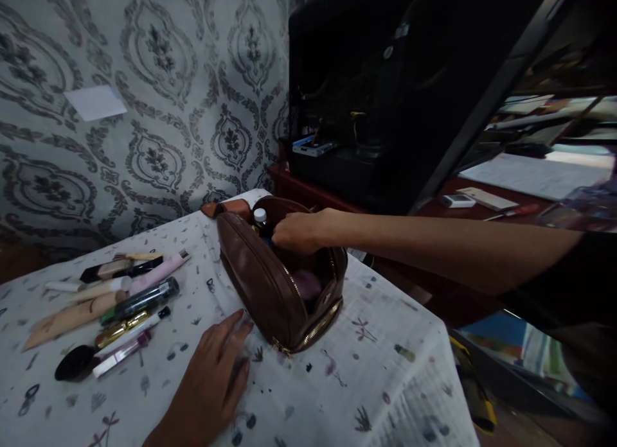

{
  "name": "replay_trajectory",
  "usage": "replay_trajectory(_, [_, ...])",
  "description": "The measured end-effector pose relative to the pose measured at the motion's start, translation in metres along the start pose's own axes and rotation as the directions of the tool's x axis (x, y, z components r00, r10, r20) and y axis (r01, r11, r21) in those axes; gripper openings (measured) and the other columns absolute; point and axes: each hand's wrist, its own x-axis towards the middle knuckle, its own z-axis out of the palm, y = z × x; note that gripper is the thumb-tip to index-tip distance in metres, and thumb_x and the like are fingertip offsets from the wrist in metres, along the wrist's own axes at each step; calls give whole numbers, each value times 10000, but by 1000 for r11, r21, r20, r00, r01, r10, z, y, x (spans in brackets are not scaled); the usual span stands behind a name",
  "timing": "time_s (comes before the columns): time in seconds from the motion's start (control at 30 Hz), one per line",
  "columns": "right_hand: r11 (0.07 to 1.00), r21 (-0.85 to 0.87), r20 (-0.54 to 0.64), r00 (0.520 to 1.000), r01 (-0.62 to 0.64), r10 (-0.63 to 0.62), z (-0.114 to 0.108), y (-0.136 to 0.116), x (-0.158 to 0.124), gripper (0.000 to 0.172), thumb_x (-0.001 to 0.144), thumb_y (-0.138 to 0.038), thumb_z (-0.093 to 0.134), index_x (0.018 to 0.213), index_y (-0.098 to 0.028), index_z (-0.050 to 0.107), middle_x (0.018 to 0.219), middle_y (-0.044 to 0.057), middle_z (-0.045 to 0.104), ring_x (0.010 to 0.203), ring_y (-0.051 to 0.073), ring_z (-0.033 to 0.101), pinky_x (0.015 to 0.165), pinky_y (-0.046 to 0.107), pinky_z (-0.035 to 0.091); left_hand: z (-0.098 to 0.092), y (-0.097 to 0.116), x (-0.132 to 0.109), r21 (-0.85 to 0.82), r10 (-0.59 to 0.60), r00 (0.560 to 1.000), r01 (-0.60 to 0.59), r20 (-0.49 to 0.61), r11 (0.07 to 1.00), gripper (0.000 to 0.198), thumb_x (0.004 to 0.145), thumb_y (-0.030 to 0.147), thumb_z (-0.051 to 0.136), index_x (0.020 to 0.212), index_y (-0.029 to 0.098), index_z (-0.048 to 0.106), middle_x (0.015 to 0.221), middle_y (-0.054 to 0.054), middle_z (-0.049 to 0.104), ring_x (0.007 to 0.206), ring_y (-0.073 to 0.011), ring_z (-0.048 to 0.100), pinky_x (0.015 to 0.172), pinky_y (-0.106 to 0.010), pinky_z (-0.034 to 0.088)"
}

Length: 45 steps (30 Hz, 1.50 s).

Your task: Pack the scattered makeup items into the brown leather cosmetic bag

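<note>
A brown zippered toiletry bag (255,273) lies unzipped on the patterned cloth. My right hand (301,232) reaches into its opening from the right, fingers curled down and hidden, so what they grip does not show. Close to those fingers, a small bottle with a white cap (260,217) stands up inside the bag. Deeper in the opening sits a dull pink item (307,284). My left hand (212,370) rests on the cloth just in front of the bag, fingers stretched out and holding nothing.
Several cosmetics lie at left, among them a black-headed brush (74,363), a green-tinted tube (147,299) and a pink tube (161,270). The white printed cloth (385,344) covers the table. Behind stands a large black cabinet-like object (357,81); papers (535,174) lie right.
</note>
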Motion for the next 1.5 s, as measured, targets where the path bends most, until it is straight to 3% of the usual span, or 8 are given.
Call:
replay_trajectory(0.57, [999,-10,-39,998,47,-48,4,-6,-7,293,946,-102,503,1147,-109,715,1116,157,730,1077,280,697,836,349,527,-3,0,-1,-24,18,999,-17,48,1000,427,956,214,513,1381,227,472,1357,-133,610,1185,-279,627,955,-458,584])
replay_trajectory(0.7, [999,44,-4,1000,31,-31,2,-3,-10,258,946,-151,537,1124,-100,716,1124,155,727,1069,272,696,819,318,527,-6,1,1,-131,-77,997,75,-15,989,406,982,219,472,1386,259,457,1384,-126,587,1234,-263,613,954,-416,585])
replay_trajectory(0.83, [998,54,65,998,22,-25,-5,-2,-14,289,936,-98,529,1170,-61,694,1170,179,711,1065,280,692,801,321,528,-23,1,22,-241,-220,967,184,-131,953,314,1005,230,448,1314,269,490,1333,-117,606,1226,-241,618,915,-357,584])
replay_trajectory(0.97, [998,51,54,998,36,-39,-8,0,-17,261,918,-61,563,1132,-38,710,1105,168,731,1017,264,700,808,305,523,-42,5,54,-228,-149,968,102,-199,968,294,996,217,468,1283,267,510,1311,-105,605,1249,-240,592,969,-370,543])
replay_trajectory(1.07, [997,68,31,998,46,-48,-6,3,-19,230,944,-115,567,1089,-47,731,1052,155,742,992,263,703,794,311,527,-46,11,67,-221,-121,968,71,-221,973,306,988,195,472,1283,267,510,1331,-103,588,1276,-234,570,990,-369,524])
replay_trajectory(1.3, [997,53,6,998,57,-58,-3,2,-21,271,946,-125,554,1157,-57,709,1150,166,728,1045,266,692,819,317,525,-35,8,52,-198,-175,971,142,-160,970,283,983,225,490,1261,263,523,1368,-119,563,1273,-251,573,968,-387,534])
replay_trajectory(1.5, [996,78,7,999,31,-31,-7,-3,-26,288,908,-80,565,1148,-41,719,1154,190,725,1032,292,698,809,345,537,-34,5,41,-258,-270,946,220,-179,941,259,999,261,470,1251,284,526,1357,-108,565,1267,-254,563,955,-421,535])
